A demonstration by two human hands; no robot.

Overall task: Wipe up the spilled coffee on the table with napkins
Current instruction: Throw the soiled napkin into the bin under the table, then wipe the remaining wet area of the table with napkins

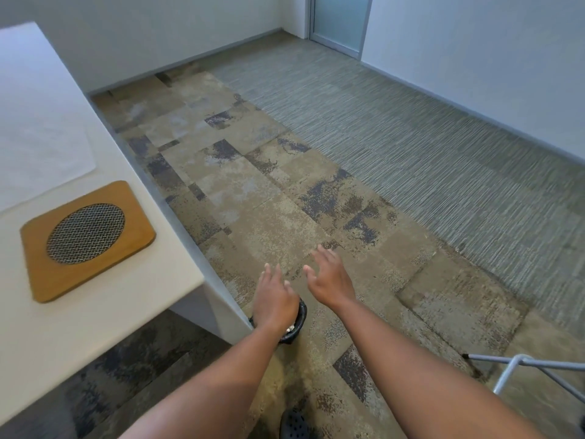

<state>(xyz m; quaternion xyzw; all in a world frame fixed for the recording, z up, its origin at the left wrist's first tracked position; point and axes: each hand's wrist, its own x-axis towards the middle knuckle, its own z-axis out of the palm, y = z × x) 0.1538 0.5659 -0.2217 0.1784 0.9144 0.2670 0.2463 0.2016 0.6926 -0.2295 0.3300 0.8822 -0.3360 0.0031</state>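
Both my hands hover over the carpet to the right of the white table [104, 299]. My left hand [274, 299] is open, fingers spread, directly above a small black bin [299, 318] on the floor that has white crumpled paper inside. My right hand [330, 277] is open too, palm down, just right of the bin. A flat white napkin [41, 153] lies on the table at the far left. No coffee spill shows on the visible tabletop.
A wooden trivet [87, 239] with a round metal mesh centre rests near the table's corner. A grey metal frame [531, 372] stands on the floor at lower right. A dark shoe [294, 424] shows at the bottom. A frosted door [340, 20] is at the far wall.
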